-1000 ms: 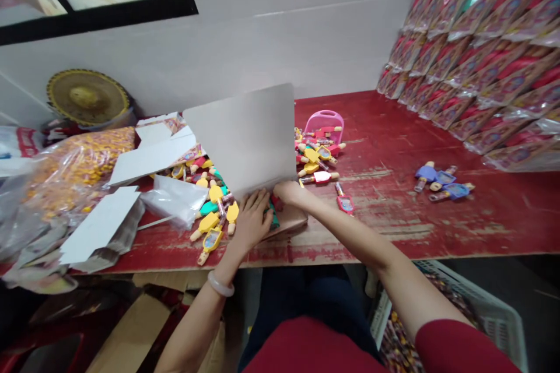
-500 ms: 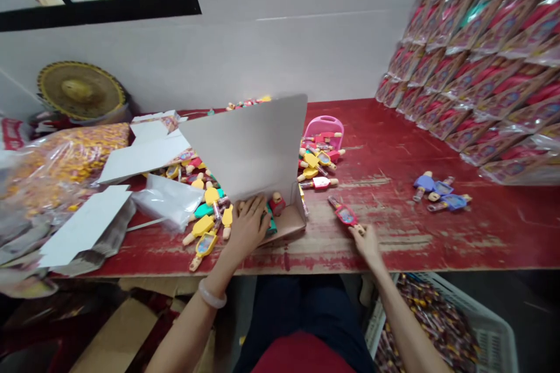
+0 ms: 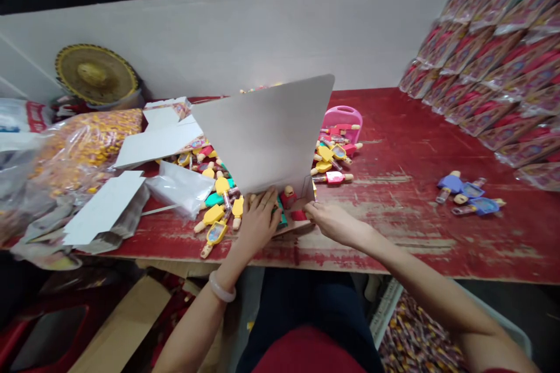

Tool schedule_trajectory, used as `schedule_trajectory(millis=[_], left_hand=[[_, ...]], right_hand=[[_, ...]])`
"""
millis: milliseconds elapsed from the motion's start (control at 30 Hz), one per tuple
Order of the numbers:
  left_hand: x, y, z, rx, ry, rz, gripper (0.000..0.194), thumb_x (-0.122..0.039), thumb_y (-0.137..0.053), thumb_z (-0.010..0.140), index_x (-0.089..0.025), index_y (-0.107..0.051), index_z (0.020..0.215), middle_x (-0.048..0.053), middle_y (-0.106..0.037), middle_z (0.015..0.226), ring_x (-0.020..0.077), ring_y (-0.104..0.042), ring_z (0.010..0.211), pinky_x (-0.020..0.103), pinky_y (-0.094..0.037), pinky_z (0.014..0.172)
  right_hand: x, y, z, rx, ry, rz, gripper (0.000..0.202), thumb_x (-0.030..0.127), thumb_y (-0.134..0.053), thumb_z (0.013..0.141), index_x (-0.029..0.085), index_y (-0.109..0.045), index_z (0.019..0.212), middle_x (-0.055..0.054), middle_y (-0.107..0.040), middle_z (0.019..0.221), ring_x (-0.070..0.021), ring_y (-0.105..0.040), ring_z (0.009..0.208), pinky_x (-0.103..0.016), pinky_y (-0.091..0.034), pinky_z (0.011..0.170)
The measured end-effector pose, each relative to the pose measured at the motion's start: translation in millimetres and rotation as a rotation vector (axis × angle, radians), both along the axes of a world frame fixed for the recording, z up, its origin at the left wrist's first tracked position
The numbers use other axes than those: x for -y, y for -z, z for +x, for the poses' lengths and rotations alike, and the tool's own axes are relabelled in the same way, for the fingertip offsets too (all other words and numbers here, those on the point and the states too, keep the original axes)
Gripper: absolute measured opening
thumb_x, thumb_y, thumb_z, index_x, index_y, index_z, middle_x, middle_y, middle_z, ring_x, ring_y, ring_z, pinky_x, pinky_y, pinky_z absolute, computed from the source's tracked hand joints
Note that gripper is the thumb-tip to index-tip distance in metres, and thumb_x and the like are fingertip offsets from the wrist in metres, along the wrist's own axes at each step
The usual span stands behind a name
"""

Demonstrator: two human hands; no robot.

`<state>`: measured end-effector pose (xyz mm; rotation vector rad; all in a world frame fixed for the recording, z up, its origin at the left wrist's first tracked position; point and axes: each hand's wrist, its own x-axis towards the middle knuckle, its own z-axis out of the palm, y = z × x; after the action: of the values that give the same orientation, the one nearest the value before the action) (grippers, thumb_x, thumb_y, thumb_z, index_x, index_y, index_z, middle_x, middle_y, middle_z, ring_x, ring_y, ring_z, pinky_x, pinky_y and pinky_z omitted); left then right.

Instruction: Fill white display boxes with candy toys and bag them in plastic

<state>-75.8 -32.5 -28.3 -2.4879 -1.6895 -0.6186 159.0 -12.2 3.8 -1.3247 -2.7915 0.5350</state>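
A cardboard box with a tall raised flap stands open near the front edge of the table. My left hand lies over its left part, fingers stretched out across the toys inside. Beside those fingers a green toy shows in part, and a red toy sits further back. My right hand reaches over the box's right end, its fingers closed on the end of a red paddle-shaped toy low in the box. The fingertips partly hide that toy.
Yellow and green toys lie loose left of the box. More spill from a pink container behind it. Blue toys lie at right, near stacked bagged packs. Flat cartons and a plastic bag are at left.
My right hand has carried the red paddle-shaped toy leftward from over the table into the right part of the box. My left hand stays on the box's left part. The view has shifted slightly.
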Motion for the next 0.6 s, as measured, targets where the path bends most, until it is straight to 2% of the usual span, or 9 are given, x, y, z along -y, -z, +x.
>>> schedule_trajectory(millis=[67, 200, 300, 433, 533, 600], left_hand=[[0, 0.2, 1, 0.002, -0.005, -0.006, 0.047, -0.035, -0.04, 0.106, -0.019, -0.054, 0.147, 0.009, -0.054, 0.155, 0.0299, -0.054, 0.139, 0.06, -0.027, 0.122], [0, -0.7, 2, 0.012, -0.014, -0.015, 0.046, -0.033, -0.042, 0.104, -0.02, -0.055, 0.146, 0.009, -0.054, 0.155, 0.0298, -0.055, 0.139, 0.06, -0.025, 0.123], [-1, -1.0, 1, 0.014, -0.02, -0.019, 0.046, -0.033, -0.043, 0.104, -0.021, -0.055, 0.146, 0.01, -0.053, 0.156, 0.0297, -0.054, 0.139, 0.059, -0.025, 0.124], [-1, -0.8, 1, 0.023, -0.04, -0.024, 0.046, -0.033, -0.044, 0.103, -0.021, -0.055, 0.146, 0.01, -0.053, 0.156, 0.0299, -0.054, 0.14, 0.06, -0.023, 0.124], [-2, -1.6, 1, 0.029, -0.046, -0.038, 0.047, -0.033, -0.045, 0.103, -0.022, -0.054, 0.147, 0.009, -0.052, 0.157, 0.0299, -0.053, 0.141, 0.061, -0.022, 0.125], [-3, -2.5, 1, 0.027, -0.051, -0.054, 0.047, -0.034, -0.045, 0.103, -0.023, -0.054, 0.147, 0.009, -0.052, 0.157, 0.0298, -0.053, 0.141, 0.061, -0.022, 0.125]], right_hand=[[-8, -11.7, -4, 0.072, -0.059, 0.026, 0.033, 0.0, -0.043, 0.092, 0.013, -0.06, 0.117, -0.015, -0.069, 0.11, -0.0222, -0.066, 0.091, -0.029, -0.044, 0.075], [-30, -27.3, -20, 0.042, -0.06, 0.02, 0.032, 0.006, -0.047, 0.097, 0.013, -0.055, 0.128, -0.015, -0.068, 0.117, -0.0234, -0.067, 0.099, -0.029, -0.044, 0.079], [-43, -25.2, -27, 0.004, 0.007, 0.04, 0.036, 0.003, -0.054, 0.092, 0.012, -0.055, 0.127, -0.016, -0.068, 0.12, -0.0243, -0.066, 0.104, -0.028, -0.043, 0.081], [-36, -13.8, -21, -0.004, 0.106, 0.049, 0.028, 0.004, -0.049, 0.095, 0.011, -0.059, 0.12, -0.015, -0.07, 0.109, -0.0227, -0.066, 0.099, -0.028, -0.041, 0.08], [-29, -11.9, -13, -0.045, -0.018, 0.009, 0.029, 0.001, -0.047, 0.094, 0.014, -0.062, 0.116, -0.012, -0.07, 0.109, -0.0203, -0.065, 0.098, -0.026, -0.04, 0.081], [-36, -14.7, -11, -0.066, -0.129, -0.04, 0.029, 0.0, -0.051, 0.09, 0.015, -0.065, 0.111, -0.011, -0.071, 0.108, -0.0195, -0.064, 0.096, -0.025, -0.04, 0.078]])
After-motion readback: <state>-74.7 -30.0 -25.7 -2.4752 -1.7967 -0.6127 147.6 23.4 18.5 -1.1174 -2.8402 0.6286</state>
